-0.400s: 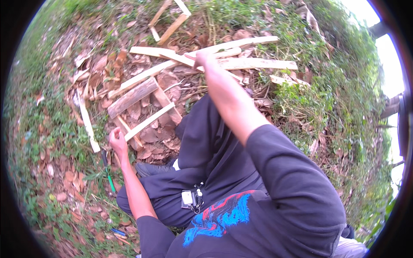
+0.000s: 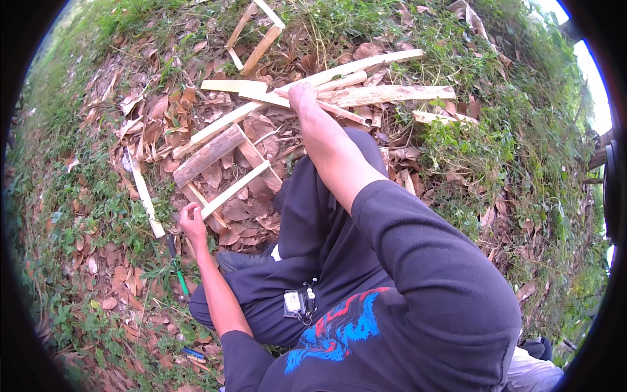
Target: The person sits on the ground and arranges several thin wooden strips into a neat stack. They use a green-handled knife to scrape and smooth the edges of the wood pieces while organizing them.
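Strips of pale wood lie across leaf-strewn ground in my feed from the head camera. I see the right hand (image 2: 302, 99) over the pile, its grip grasping a thin strip (image 2: 343, 113) that slants beneath the palm; the fingers are partly hidden from me. Under and around it I make out a long pale strip (image 2: 375, 63) and a broader plank (image 2: 398, 95), with a short split piece (image 2: 444, 118) off to the right. Nearer the body sits a four-sided wooden frame, made of a rough brown bar (image 2: 209, 155), two crosspieces (image 2: 260, 157) and a pale slat (image 2: 236, 189). I have the left hand (image 2: 192, 220) at the slat's near end, fingers curled; whether its grip pinches the wood, I cannot tell. Left of it I spot another pale strip (image 2: 145, 199) and a slender tool with a green handle (image 2: 181, 279). Beyond the pile rests a second wooden frame (image 2: 261, 49).
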A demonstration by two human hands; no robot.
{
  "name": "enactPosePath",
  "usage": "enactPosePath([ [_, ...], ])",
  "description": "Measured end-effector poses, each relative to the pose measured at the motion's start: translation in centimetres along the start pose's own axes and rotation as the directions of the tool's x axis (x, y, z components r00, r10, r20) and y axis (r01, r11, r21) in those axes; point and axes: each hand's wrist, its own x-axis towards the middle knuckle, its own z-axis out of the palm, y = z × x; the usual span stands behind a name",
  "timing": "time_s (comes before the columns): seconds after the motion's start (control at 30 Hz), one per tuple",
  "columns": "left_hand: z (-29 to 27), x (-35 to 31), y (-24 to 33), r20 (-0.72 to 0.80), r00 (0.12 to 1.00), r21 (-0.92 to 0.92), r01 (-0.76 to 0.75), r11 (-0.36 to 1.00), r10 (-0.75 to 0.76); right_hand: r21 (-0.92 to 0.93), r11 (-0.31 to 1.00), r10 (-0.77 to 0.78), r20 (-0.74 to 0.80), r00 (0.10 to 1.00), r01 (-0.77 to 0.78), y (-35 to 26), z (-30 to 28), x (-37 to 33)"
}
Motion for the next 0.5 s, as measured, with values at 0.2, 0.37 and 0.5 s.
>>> enactPosePath([
  [0.2, -0.8, 0.0, 0.5, -0.03, 0.997, -0.043, -0.075, 0.996, 0.074, 0.029, 0.984, -0.171, -0.103, 0.98, 0.175, 1.1, -2.4, -1.6],
  [0.37, -1.3, -0.2, 1.7, -0.053, 0.999, -0.157, -0.02, 0.987, 0.012, 0.205, 0.861, -0.448, -0.13, 0.885, 0.466, -3.2, -7.2, -6.0],
  [0.5, -0.6, -0.4, 3.7, 0.117, 0.987, -0.486, 0.154, 0.86, -0.11, 0.306, 0.62, -0.761, 0.012, 0.648, 0.723, -7.3, -8.3, -12.9],
])
